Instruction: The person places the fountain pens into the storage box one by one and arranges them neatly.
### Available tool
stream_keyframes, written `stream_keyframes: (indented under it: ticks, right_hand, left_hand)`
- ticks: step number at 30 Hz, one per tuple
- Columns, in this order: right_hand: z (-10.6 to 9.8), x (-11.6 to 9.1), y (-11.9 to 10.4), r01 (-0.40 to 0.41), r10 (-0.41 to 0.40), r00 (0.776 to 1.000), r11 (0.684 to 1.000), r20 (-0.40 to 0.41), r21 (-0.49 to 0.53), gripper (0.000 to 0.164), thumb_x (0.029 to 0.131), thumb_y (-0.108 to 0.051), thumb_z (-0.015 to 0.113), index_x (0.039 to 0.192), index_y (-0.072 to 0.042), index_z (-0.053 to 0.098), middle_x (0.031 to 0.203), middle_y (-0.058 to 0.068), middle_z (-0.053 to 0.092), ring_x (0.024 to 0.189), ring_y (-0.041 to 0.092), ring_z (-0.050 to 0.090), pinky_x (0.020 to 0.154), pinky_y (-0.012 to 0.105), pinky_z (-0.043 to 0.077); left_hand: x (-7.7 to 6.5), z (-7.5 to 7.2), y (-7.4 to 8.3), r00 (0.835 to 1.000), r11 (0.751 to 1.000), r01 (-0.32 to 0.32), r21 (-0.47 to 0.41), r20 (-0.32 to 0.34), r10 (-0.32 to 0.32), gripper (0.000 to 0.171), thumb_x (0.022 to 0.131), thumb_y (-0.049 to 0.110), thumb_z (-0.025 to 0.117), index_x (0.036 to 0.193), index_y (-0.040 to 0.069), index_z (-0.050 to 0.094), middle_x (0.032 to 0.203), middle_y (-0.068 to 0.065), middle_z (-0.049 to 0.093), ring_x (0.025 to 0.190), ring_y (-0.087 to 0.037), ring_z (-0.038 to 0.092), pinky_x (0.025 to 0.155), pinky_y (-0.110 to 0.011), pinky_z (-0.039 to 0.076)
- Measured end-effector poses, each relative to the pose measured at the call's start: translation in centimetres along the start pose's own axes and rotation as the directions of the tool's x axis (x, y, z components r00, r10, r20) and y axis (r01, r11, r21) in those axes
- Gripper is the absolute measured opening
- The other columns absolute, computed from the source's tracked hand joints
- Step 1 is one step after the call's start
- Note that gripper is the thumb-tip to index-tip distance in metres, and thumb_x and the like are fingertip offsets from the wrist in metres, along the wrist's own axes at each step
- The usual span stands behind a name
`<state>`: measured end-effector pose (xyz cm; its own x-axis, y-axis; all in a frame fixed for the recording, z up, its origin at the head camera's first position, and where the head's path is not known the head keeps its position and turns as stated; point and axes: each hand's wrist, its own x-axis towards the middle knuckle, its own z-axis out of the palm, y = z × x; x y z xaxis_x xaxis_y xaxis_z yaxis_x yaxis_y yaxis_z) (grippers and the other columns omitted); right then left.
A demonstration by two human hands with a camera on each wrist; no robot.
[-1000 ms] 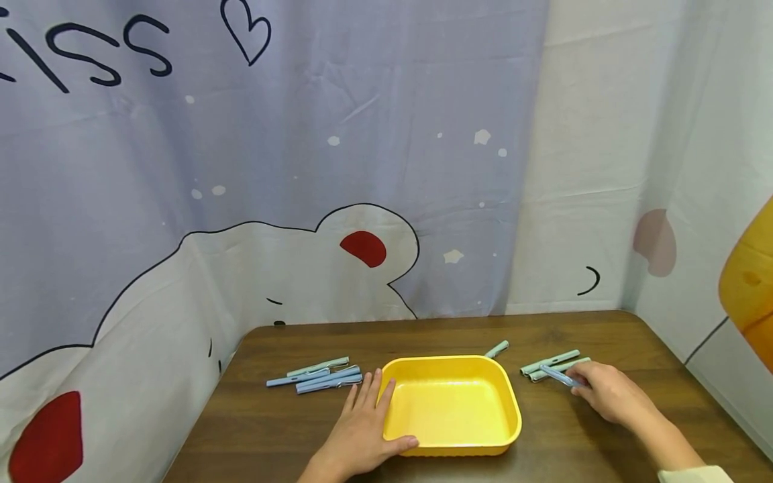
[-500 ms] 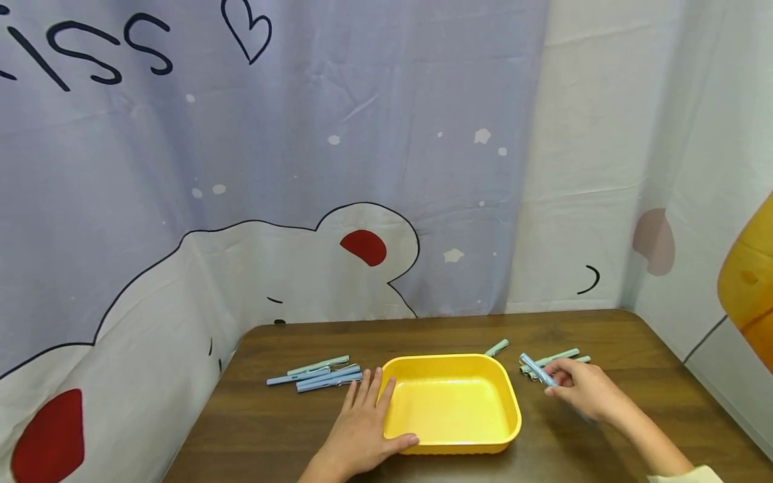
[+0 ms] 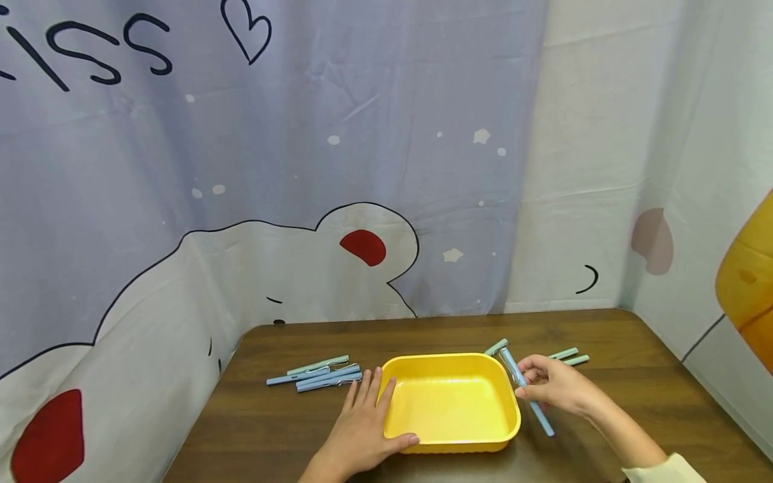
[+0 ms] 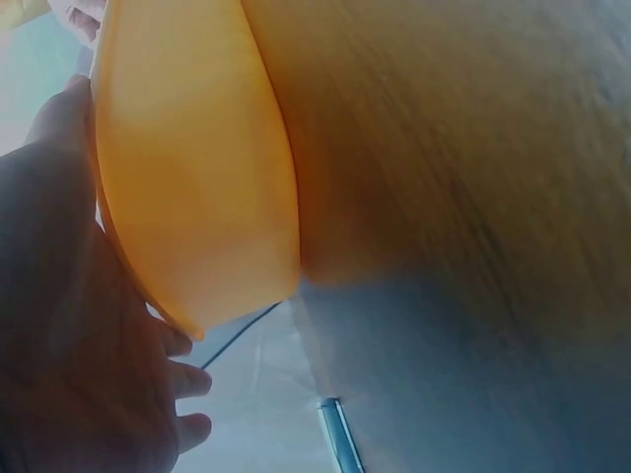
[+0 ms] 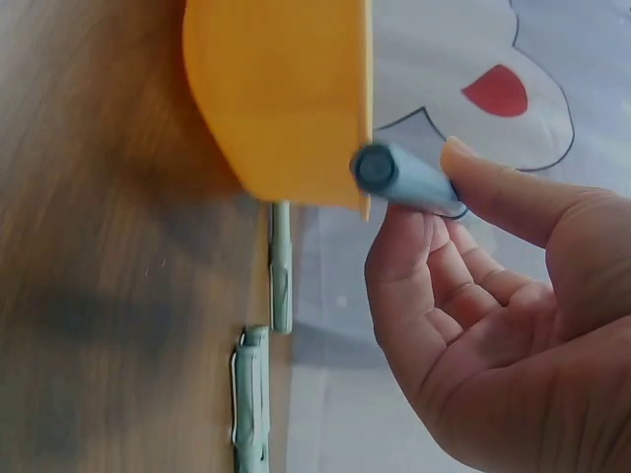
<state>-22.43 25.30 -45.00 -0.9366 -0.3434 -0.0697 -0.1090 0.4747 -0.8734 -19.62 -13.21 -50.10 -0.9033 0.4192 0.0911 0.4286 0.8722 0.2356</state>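
Observation:
In the head view my left hand [image 3: 359,426] rests with spread, straight fingers on the left rim of a yellow plastic tray [image 3: 453,410]. The left wrist view has this hand [image 4: 84,315] along the tray's edge. My right hand [image 3: 561,386] pinches a blue pen [image 3: 540,417] between thumb and fingers, just off the tray's right rim. Seen from the right wrist, one round end of the blue pen [image 5: 419,181] faces the camera, and the pen overlaps the tray's rim [image 5: 366,99] in that view. No pen lies inside the tray.
Left of the tray lies a group of pens, a green pen [image 3: 317,366] and several blue pens [image 3: 329,383]. One green pen [image 3: 496,347] pokes out behind the tray's far right corner. Two green pens [image 3: 576,360] lie beyond my right hand. A printed curtain [image 3: 362,168] hangs behind the wooden table.
My right hand has lifted the blue pen off the green pens at the right and carried it left to the tray's edge, turning it on the way. My left hand stays put.

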Motion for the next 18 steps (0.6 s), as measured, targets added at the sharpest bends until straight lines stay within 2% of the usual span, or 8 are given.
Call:
stream_keyframes:
  ticks: [5, 9, 18]
  right_hand:
    - [0.8, 0.4, -0.5, -0.002, -0.001, 0.999, 0.997, 0.041, 0.075, 0.048, 0.090, -0.012, 0.077, 0.126, 0.011, 0.054, 0.090, 0.008, 0.063, 0.072, 0.019, 0.060, 0.060, 0.037, 0.057]
    - [1.6, 0.8, -0.7, -0.017, 0.012, 0.999, 0.991, 0.042, 0.130, 0.055, 0.090, -0.012, 0.077, 0.130, 0.014, 0.050, 0.089, 0.009, 0.063, 0.072, 0.020, 0.063, 0.062, 0.041, 0.059]
    - [3.0, 1.6, -1.5, -0.078, 0.076, 0.997, 0.974, 0.017, 0.211, 0.058, 0.091, -0.013, 0.075, 0.133, 0.013, 0.045, 0.096, 0.011, 0.064, 0.074, 0.021, 0.064, 0.060, 0.036, 0.058]
  left_hand:
    - [-0.1, 0.0, 0.0, 1.000, 1.000, -0.007, 0.006, -0.012, 0.007, 0.103, 0.087, 0.080, 0.049, 0.159, 0.009, 0.031, 0.167, -0.020, 0.015, 0.153, -0.042, 0.016, 0.121, -0.061, 0.015]
    - [-0.1, 0.0, -0.1, 1.000, 1.000, -0.003, 0.002, -0.004, 0.003, 0.104, 0.087, 0.081, 0.049, 0.160, 0.009, 0.031, 0.168, -0.020, 0.015, 0.153, -0.042, 0.016, 0.121, -0.061, 0.015]
    - [-0.1, 0.0, -0.1, 1.000, 1.000, 0.005, -0.002, 0.000, -0.005, 0.103, 0.087, 0.081, 0.050, 0.160, 0.010, 0.031, 0.168, -0.019, 0.014, 0.154, -0.041, 0.014, 0.121, -0.062, 0.014]
